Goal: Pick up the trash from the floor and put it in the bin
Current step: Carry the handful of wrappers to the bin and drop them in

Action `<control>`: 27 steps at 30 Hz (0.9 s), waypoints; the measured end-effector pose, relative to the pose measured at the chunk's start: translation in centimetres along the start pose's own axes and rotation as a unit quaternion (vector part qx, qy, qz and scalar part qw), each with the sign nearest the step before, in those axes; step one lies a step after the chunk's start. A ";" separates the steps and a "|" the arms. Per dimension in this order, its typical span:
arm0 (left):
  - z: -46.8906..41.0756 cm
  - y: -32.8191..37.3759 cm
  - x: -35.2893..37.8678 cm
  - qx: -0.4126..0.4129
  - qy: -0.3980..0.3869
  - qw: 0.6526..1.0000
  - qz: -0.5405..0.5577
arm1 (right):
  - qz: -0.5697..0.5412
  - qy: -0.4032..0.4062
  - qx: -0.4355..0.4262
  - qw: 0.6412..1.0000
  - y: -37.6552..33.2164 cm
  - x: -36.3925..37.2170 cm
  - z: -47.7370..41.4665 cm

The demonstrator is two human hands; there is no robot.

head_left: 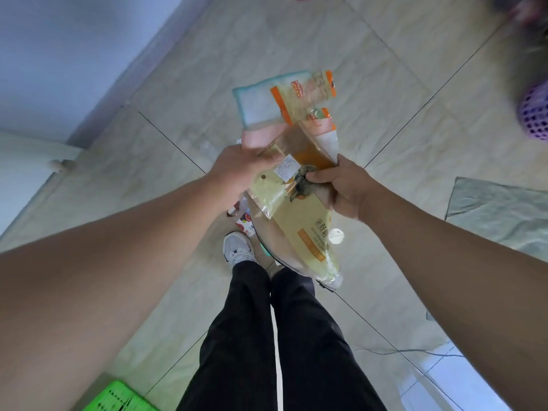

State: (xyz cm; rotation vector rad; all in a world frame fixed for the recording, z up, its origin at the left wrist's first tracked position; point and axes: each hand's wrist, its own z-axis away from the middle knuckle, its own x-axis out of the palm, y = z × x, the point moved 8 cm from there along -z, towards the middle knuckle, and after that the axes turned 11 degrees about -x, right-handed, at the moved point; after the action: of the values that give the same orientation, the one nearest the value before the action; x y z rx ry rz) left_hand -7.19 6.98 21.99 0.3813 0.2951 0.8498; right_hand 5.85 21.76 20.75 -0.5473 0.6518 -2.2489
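I hold a bunch of plastic wrappers [299, 123] in front of me, above the tiled floor. They are clear and yellowish bags with orange, pink and teal edges. My left hand [237, 170] grips the bunch on its left side. My right hand [341, 185] pinches a large yellowish bag [302, 229] that hangs down over my right foot. A small red and white packet [244, 225] shows below my left hand; I cannot tell whether it is held or lies on the floor. No bin is clearly in view.
A purple perforated basket [535, 114] stands at the right edge. A grey-green cloth [501, 209] lies on the floor at right. A green crate [118, 398] sits at bottom left. A white wall [44, 69] runs along the left. A thin cable [400, 351] crosses the tiles at lower right.
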 end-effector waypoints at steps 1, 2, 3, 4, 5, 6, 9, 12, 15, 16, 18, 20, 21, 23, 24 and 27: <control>0.8 0.6 -0.1 -0.002 -0.009 1.000 -0.002 | -0.008 -0.004 -0.003 1.000 -0.7 0.3 0.7; 1.5 1.1 -0.2 -0.003 -0.017 1.000 -0.006 | -0.015 -0.010 -0.005 1.000 -1.4 0.6 1.3; 2.2 1.5 -0.4 -0.003 -0.025 1.000 -0.009 | -0.022 -0.016 -0.006 1.000 -2.0 0.9 1.9; 2.9 1.9 -0.5 -0.005 -0.034 0.999 -0.010 | -0.028 -0.022 -0.005 0.999 -2.5 1.3 2.6; 3.6 2.1 -0.7 -0.008 -0.041 0.999 -0.011 | -0.035 -0.025 -0.001 0.999 -3.1 1.6 3.4; 4.4 2.3 -0.9 -0.012 -0.044 0.999 -0.014 | -0.040 -0.028 0.001 0.999 -3.7 2.0 4.2; 7.4 3.2 -2.0 -0.019 -0.043 0.999 -0.023 | -0.041 -0.033 -0.005 0.999 -5.9 3.5 7.0; 11.0 5.0 -3.3 -0.008 -0.035 0.999 -0.038 | -0.044 -0.027 -0.016 0.999 -8.6 5.1 10.1; 14.8 7.4 -4.9 0.021 -0.009 0.999 -0.048 | -0.044 -0.035 -0.033 0.998 -11.6 7.1 13.5; 16.0 8.2 -5.4 0.033 0.000 0.998 -0.047 | -0.045 -0.036 -0.041 0.997 -12.7 7.6 14.6; 18.5 9.9 -6.3 0.054 0.018 0.997 -0.045 | -0.049 -0.038 -0.059 0.996 -14.8 8.6 16.8; 20.9 11.5 -6.9 0.073 0.034 0.996 -0.047 | -0.054 -0.045 -0.077 0.995 -16.8 9.5 18.8; 22.0 12.2 -7.2 0.082 0.040 0.995 -0.048 | -0.055 -0.048 -0.084 0.994 -17.7 9.8 19.7; 23.8 13.4 -7.7 0.097 0.051 0.993 -0.046 | -0.051 -0.047 -0.096 0.993 -19.1 10.3 21.2; 24.6 13.9 -8.0 0.102 0.054 0.992 -0.048 | -0.049 -0.045 -0.101 0.993 -19.8 10.5 21.9; 26.7 15.4 -8.5 0.114 0.056 0.990 -0.057 | -0.039 -0.039 -0.115 0.992 -21.4 11.1 23.8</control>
State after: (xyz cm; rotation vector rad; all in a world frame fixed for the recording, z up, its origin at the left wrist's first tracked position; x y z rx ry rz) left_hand -12.18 4.15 53.42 0.5258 0.5170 0.7278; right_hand 0.61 19.86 54.20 -0.7814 0.8683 -2.2253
